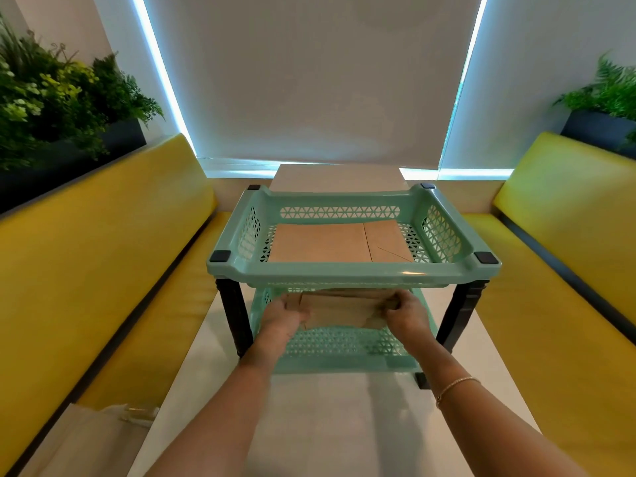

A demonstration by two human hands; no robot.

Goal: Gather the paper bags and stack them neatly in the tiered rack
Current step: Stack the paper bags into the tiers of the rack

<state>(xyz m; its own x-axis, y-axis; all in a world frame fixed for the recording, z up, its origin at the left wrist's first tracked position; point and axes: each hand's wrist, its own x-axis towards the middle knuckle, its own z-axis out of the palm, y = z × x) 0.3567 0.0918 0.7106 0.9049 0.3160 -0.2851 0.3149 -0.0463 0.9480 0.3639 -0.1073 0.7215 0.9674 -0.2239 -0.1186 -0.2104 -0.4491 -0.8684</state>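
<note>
A mint two-tier rack (354, 270) is set on a pale table (337, 418), its open front toward the person. Flat bags (330, 243) already lie in the upper tier. In the lower tier (344, 342) a brown stack (339, 313) is held crosswise — long axis running left to right — and gripped at both ends: the left hand (280, 316) curls round the left end, the right hand (407, 313) pinches the right. The stack sits just ahead of both hands, equally near each, so the seating push would run straight back — a judgement only.
</note>
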